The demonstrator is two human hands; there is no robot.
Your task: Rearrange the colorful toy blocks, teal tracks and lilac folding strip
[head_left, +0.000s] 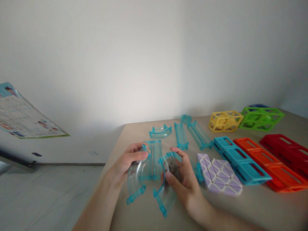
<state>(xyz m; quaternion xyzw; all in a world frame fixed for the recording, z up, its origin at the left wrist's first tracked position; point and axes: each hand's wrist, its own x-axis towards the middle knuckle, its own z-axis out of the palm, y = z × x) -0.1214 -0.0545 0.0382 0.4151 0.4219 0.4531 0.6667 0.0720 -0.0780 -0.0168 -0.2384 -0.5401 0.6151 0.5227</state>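
Between thumb and fingers, my left hand (128,160) grips a curved clear track piece (135,175) with teal connector ends. My right hand (184,179) is closed on a second curved clear track piece (167,192), thumb on its inner side. The two curves are held apart, side by side above the table. Behind them a straight clear track piece (157,150) lies on the table, partly hidden by the hands and the curves. Another teal-ended piece (198,173) shows just right of my right hand, mostly covered by it.
Farther back lie a curved track (160,132) and straight tracks (181,136) (199,134). To the right are a lilac triangle-patterned block puzzle (220,176), blue (240,160), orange (271,163) and red (286,152) frame blocks, plus yellow (226,121) and green (261,118) ones by the wall.
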